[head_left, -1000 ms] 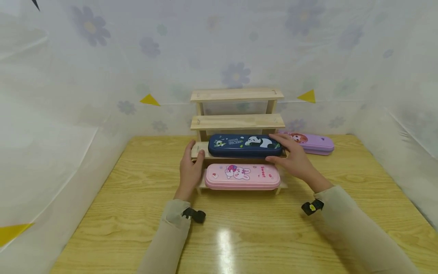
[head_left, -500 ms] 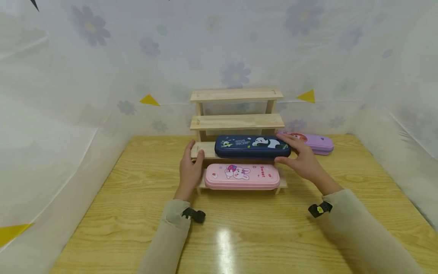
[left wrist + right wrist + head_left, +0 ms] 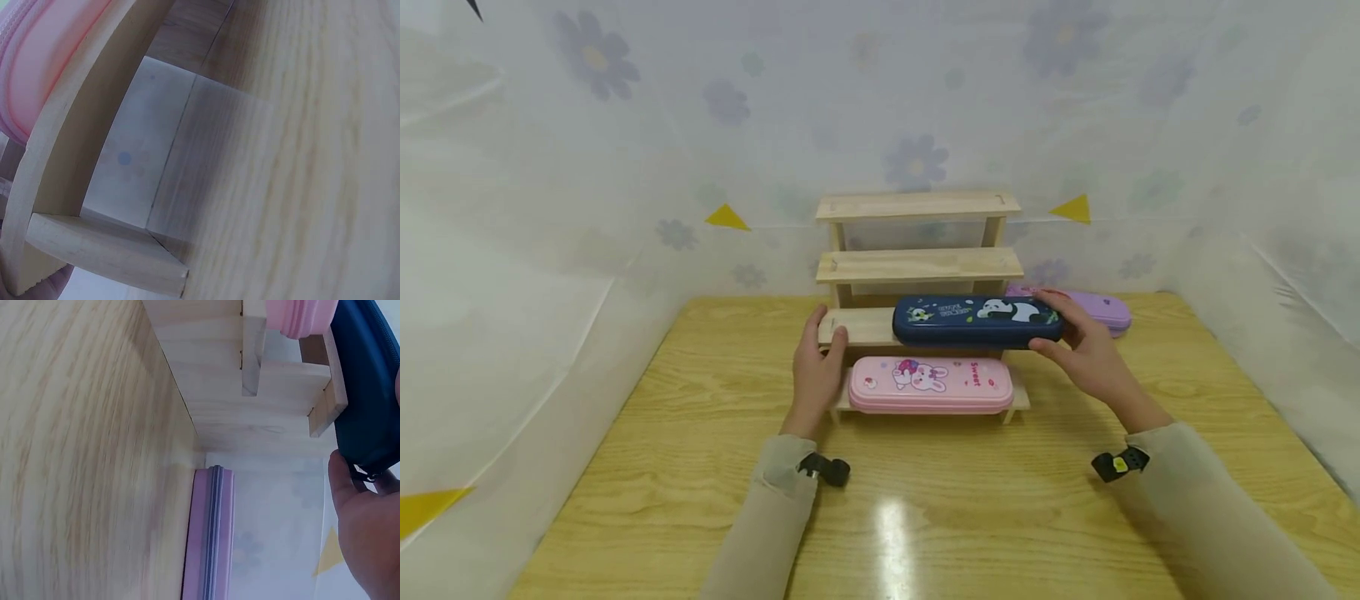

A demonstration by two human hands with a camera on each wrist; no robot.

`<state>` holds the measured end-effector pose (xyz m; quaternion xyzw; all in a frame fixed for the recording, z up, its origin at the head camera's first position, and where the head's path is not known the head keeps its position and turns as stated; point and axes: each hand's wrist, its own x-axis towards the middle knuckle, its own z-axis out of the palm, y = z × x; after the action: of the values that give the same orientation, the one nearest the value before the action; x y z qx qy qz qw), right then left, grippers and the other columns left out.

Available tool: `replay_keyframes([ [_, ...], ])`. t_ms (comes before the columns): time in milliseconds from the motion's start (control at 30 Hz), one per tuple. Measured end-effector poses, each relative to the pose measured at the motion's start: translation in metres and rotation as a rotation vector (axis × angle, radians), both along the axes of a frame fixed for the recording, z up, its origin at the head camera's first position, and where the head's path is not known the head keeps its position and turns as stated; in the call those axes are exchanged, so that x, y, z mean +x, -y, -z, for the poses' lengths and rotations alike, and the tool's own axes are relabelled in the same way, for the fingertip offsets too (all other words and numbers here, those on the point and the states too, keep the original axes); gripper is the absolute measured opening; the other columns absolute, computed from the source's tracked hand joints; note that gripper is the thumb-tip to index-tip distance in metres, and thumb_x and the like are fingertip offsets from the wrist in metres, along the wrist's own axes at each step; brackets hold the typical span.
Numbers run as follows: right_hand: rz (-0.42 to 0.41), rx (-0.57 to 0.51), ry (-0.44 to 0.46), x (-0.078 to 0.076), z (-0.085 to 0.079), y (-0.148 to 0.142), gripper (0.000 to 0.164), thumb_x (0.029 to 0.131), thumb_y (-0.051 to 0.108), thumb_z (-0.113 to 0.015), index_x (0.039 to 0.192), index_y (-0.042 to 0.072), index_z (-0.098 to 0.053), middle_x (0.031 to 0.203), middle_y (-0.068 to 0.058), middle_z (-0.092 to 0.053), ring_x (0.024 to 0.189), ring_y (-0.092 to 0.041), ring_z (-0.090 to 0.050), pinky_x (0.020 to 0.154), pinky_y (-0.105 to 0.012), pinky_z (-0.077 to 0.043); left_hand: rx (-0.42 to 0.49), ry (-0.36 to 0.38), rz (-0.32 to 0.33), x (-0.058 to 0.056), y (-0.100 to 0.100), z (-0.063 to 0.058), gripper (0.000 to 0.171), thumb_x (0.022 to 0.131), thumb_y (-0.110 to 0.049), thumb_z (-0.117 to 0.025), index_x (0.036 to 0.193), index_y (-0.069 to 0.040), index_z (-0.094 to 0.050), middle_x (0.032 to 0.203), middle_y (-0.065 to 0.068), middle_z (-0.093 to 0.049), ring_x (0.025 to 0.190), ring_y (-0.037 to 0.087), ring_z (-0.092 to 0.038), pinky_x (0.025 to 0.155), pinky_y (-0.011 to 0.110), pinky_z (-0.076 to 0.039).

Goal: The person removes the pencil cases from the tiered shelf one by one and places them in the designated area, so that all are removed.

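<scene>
My right hand (image 3: pixel 1086 354) grips the right end of a navy pencil case (image 3: pixel 955 325) with a panda on its lid. The case lies along the second step from the bottom of a wooden stepped rack (image 3: pixel 917 265), its right end jutting past the step's edge. In the right wrist view, thumb and fingers are around the zip end of the navy case (image 3: pixel 369 394). My left hand (image 3: pixel 817 367) holds the left end of that same step, thumb in front. A pink pencil case (image 3: pixel 932 385) with a rabbit rests on the bottom step, just below.
A purple pencil case (image 3: pixel 1101 310) lies on the wooden table (image 3: pixel 715 467) behind my right hand, partly hidden by it and the navy case. The rack's upper two steps bear nothing. A flower-patterned white sheet (image 3: pixel 790 100) surrounds the table at the back and sides.
My right hand has moved the navy pencil case to the right along its step, baring more wood at the left. The left hand and the pink case have stayed put.
</scene>
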<state>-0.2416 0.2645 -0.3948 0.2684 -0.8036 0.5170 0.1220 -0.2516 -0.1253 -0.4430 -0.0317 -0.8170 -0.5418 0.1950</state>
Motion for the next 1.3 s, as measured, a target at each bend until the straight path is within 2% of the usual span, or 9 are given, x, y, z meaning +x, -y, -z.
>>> replay_keyframes([
  [167,0.037,-0.052,0.063,0.001,0.005,-0.011,0.072,0.092,-0.007,-0.063,0.155,0.015,-0.035,0.151,-0.021,-0.034,0.121,-0.008,-0.048,0.087,-0.013,-0.048,0.002,0.003,0.007,-0.001,0.000,0.000,0.057,0.102,-0.041,-0.050,0.153,-0.018,-0.037,0.154,0.001,-0.040,0.140,0.020,-0.035,0.114,0.042,-0.030],
  [400,0.098,-0.048,0.108,0.008,0.006,-0.021,0.074,0.094,-0.003,-0.063,0.157,0.016,-0.028,0.153,-0.023,-0.030,0.119,-0.004,-0.047,0.085,-0.012,-0.049,-0.004,0.010,-0.006,0.001,0.000,-0.001,0.057,0.102,-0.041,-0.050,0.152,-0.018,-0.037,0.153,0.001,-0.041,0.140,0.020,-0.035,0.115,0.041,-0.028],
  [833,0.134,-0.064,0.127,0.022,0.009,-0.046,0.071,0.096,-0.003,-0.058,0.157,0.019,-0.029,0.152,-0.023,-0.028,0.115,-0.003,-0.049,0.082,-0.012,-0.050,-0.006,0.011,-0.013,-0.001,0.000,0.002,0.056,0.102,-0.040,-0.051,0.152,-0.018,-0.038,0.153,0.001,-0.041,0.140,0.019,-0.035,0.116,0.038,-0.026],
  [1100,0.195,-0.033,0.083,0.030,0.013,-0.070,0.071,0.096,-0.005,-0.058,0.156,0.020,-0.030,0.147,-0.014,-0.038,0.115,-0.001,-0.050,0.083,-0.012,-0.049,-0.012,-0.001,-0.008,-0.001,0.000,0.002,0.057,0.102,-0.043,-0.050,0.152,-0.019,-0.038,0.153,0.000,-0.041,0.140,0.019,-0.035,0.115,0.040,-0.027],
  [1300,0.251,-0.011,0.079,0.038,0.013,-0.086,0.072,0.096,-0.004,-0.058,0.157,0.020,-0.029,0.148,-0.009,-0.038,0.116,0.001,-0.048,0.083,-0.010,-0.048,-0.013,0.002,-0.011,0.000,0.000,0.001,0.057,0.102,-0.043,-0.050,0.152,-0.019,-0.038,0.153,-0.001,-0.041,0.140,0.018,-0.034,0.115,0.038,-0.026],
])
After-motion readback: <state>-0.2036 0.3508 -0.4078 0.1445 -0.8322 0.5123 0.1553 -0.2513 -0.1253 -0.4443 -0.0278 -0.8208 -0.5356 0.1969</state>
